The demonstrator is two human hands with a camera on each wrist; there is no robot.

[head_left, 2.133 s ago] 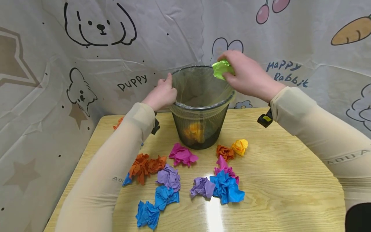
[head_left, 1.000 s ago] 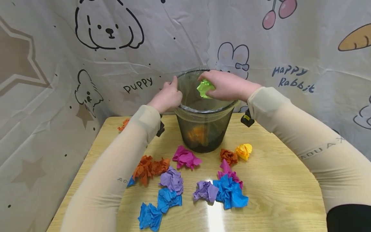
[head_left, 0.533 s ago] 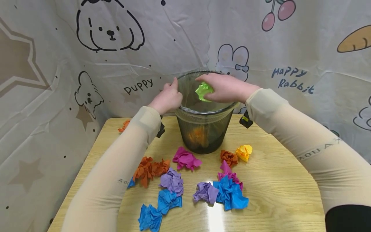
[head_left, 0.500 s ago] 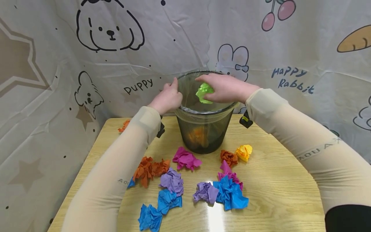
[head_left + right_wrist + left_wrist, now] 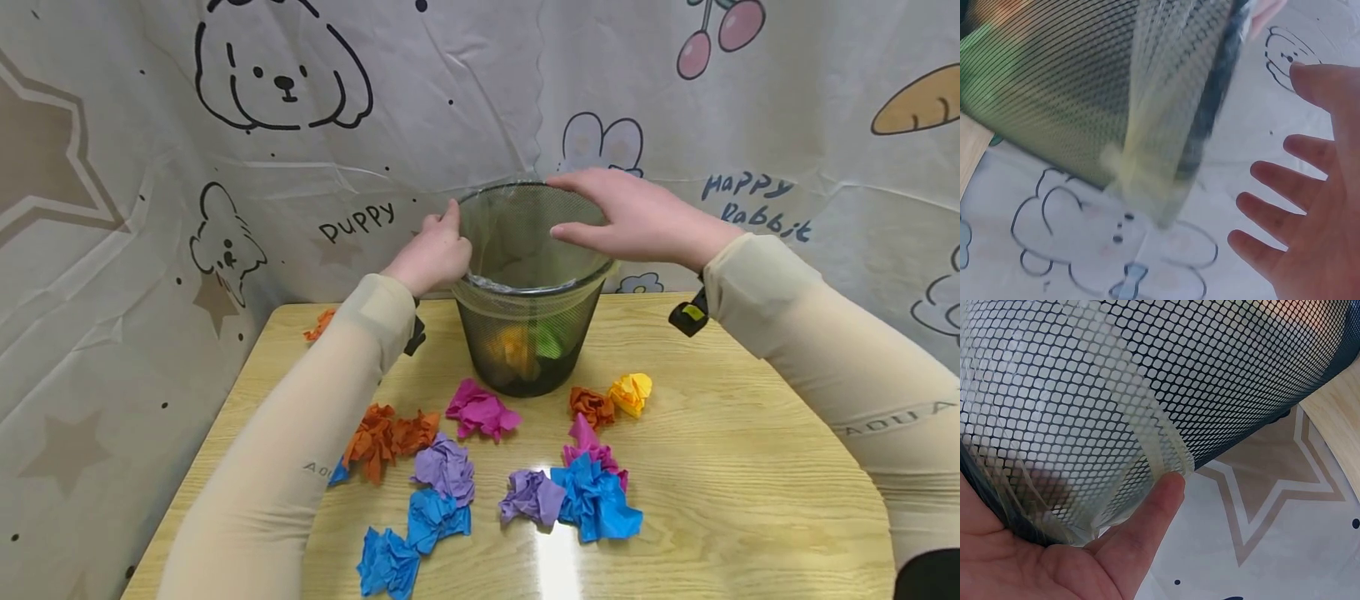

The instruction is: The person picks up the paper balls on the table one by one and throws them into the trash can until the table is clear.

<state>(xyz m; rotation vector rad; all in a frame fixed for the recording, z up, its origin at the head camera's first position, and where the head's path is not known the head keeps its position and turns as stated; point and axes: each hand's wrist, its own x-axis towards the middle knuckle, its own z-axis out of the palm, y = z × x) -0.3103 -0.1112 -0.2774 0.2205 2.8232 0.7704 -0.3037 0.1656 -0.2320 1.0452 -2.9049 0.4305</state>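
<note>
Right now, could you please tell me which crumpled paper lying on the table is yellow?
It is the yellow ball, just right of a dark orange ball near the bin; the others visible there are orange, pink, purple or blue.

A little corner is made by puppy-print cloth (image 5: 457,67) behind the left hand (image 5: 433,250) and right hand (image 5: 637,217), with a wooden table (image 5: 720,475) below them; what room cannot be told.

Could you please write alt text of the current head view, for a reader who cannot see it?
A person's left hand grips a black mesh bin at its rim on a wooden table, while the right hand is empty near the opposite side. Green paper and yellow-orange paper show inside; crumpled paper in several colours lies on the table.
</note>
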